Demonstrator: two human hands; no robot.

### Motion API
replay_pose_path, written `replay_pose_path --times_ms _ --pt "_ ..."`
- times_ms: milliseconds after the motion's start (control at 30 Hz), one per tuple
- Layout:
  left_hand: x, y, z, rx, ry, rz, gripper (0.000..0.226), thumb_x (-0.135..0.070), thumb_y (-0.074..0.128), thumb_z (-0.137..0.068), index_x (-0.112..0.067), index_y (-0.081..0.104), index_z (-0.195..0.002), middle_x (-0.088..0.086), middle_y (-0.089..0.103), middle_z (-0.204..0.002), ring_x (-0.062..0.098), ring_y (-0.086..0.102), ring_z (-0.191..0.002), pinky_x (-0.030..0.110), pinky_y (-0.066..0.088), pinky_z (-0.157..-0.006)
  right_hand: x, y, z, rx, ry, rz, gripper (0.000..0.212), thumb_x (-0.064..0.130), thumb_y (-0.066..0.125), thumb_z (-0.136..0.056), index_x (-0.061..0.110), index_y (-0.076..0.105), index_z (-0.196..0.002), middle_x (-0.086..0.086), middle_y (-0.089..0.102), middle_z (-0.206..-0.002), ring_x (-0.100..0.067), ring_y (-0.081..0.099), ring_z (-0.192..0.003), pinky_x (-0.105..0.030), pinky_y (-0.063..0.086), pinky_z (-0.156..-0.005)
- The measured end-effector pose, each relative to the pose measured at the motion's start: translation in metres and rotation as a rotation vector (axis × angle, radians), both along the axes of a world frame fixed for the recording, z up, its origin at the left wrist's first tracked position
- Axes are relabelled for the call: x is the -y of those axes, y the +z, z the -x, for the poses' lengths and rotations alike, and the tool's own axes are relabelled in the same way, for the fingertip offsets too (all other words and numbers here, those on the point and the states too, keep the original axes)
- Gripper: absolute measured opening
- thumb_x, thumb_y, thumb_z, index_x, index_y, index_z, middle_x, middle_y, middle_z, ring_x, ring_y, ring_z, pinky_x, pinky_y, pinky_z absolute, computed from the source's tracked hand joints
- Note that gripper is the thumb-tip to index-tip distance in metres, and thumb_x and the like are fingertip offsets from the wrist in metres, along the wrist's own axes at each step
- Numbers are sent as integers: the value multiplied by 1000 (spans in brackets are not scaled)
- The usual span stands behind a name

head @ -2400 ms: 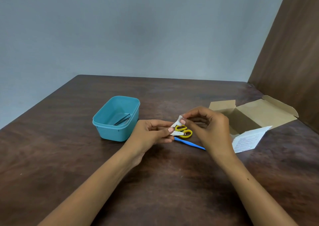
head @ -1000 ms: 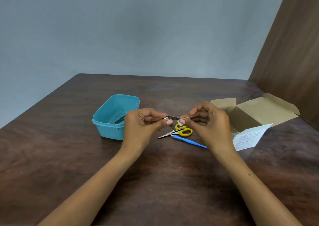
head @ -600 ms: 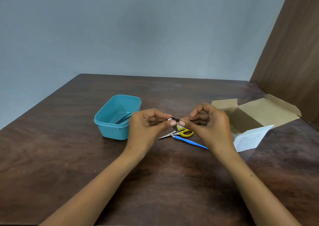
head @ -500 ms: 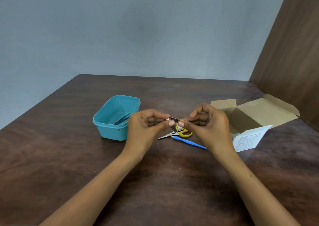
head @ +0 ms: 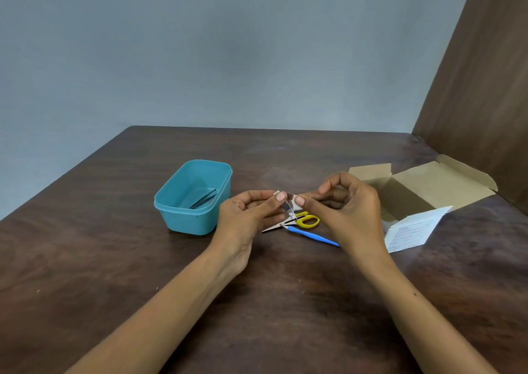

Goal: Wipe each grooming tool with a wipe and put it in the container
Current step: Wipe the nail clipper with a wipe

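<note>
A small metal nail clipper is held above the table between both hands, its thin file arm hanging down. My left hand pinches the clipper's left end between thumb and forefinger. My right hand pinches the right end through a small white wipe, mostly hidden by the fingers. The teal container stands to the left of my hands with dark tweezers lying inside. Yellow-handled scissors and a blue-handled tool lie on the table just under my hands.
An open cardboard box sits at the right with a printed leaflet leaning in front of it. A brown panel stands along the table's right side. The dark wooden table reaches to a grey wall.
Both hands have risen from just above the scissors, with the clipper now stretched between them. The wipe, once sticking up, is tucked under my right fingers. The file arm hangs down.
</note>
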State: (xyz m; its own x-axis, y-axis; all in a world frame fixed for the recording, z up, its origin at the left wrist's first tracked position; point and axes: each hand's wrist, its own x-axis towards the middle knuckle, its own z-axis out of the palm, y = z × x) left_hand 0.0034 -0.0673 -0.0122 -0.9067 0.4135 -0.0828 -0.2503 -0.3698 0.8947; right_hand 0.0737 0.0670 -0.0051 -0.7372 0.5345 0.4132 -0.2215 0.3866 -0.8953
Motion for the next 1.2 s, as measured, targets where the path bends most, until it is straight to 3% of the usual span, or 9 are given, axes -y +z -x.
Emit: replay_pose_path --times_ms 200,300,433,533,700,833,900,1033,1200 --pt "-3 -7 4 97 -21 -14 18 -6 72 -74 2 67 -89 13 73 -79 16 71 -69 20 57 -60 3 -1 0 -18 -5 -77 34 5 85 -64 20 54 -68 -2 70 -68 -10 71 -67 -26 58 -63" --pt "-3 -10 7 120 -32 -15 16 -3 70 -76 2 67 -91 16 72 -85 19 72 -75 24 59 -66 2 0 1 32 91 -100 30 1 84 -62 14 58 -69 -3 72 -69 -9 71 -68 -23 58 -64" --pt "-3 -8 9 124 -27 -7 10 -1 64 -82 3 66 -91 16 71 -85 19 72 -72 26 60 -69 -5 2 1 77 178 13 24 1 83 -63 9 64 -74 -8 74 -76 -16 73 -73 -28 58 -69" --pt "-2 -5 6 139 -177 16 17 -3 59 -87 3 66 -101 14 73 -88 18 73 -78 28 59 -73 -11 2 3 -10 61 36 21 1 81 -67 14 66 -75 -4 74 -81 -13 72 -76 -21 56 -70" --pt "-4 0 0 196 -357 -3 20 -4 52 -92 3 65 -106 12 73 -87 17 73 -77 26 59 -71 -1 1 4 -57 112 -12 18 -5 75 -72 12 68 -76 0 73 -78 -9 71 -70 -18 54 -65" --pt "-1 0 4 251 -320 -43 17 -3 51 -92 -1 67 -97 8 74 -80 13 72 -75 24 59 -65 5 0 3 -85 110 -259 11 -1 77 -71 8 72 -76 7 73 -75 -4 70 -69 -18 55 -68" --pt "0 0 4 277 -300 -58 18 0 51 -91 2 65 -103 10 73 -77 13 72 -70 24 59 -63 6 -2 2 -91 100 -366 12 -1 78 -71 9 74 -75 14 70 -74 0 69 -71 -13 53 -68" --pt "-1 2 4 265 -250 -77 17 2 50 -91 2 64 -101 11 72 -72 11 70 -59 22 58 -57 8 -4 -1 -100 59 -473 15 2 79 -70 15 75 -74 13 70 -71 -2 68 -70 -13 52 -66" --pt "-2 1 1 172 -234 -30 15 -1 53 -89 -1 68 -92 8 73 -74 12 72 -68 21 58 -59 5 -4 1 -129 -35 -510 15 7 80 -71 20 74 -75 15 70 -71 0 66 -69 -14 52 -66"
